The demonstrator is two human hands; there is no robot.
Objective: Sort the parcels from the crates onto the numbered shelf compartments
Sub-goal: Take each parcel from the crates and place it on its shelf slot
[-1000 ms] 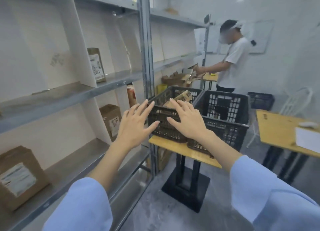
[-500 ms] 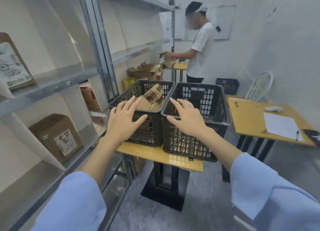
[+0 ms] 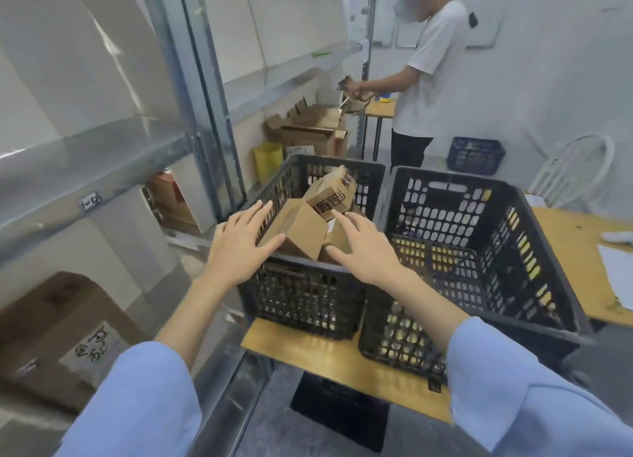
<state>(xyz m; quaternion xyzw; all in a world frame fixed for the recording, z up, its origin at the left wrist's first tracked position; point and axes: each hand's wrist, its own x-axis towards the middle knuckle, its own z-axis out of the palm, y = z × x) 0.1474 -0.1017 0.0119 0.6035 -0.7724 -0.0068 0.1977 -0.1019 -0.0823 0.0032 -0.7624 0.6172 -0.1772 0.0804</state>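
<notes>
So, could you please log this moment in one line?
reach | left hand open, by plain parcel | right hand open, over left crate | nothing gripped

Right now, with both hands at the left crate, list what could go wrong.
1. The printed parcel leans tilted against the plain parcel; lifting the plain one could send it tumbling.
2. The left hand and right hand are open, fingers spread, gripping nothing; a hasty grab at that tilted parcel may slip.
3. The left crate stands close to the front edge of the table; pressing on its rim might shift it.
</notes>
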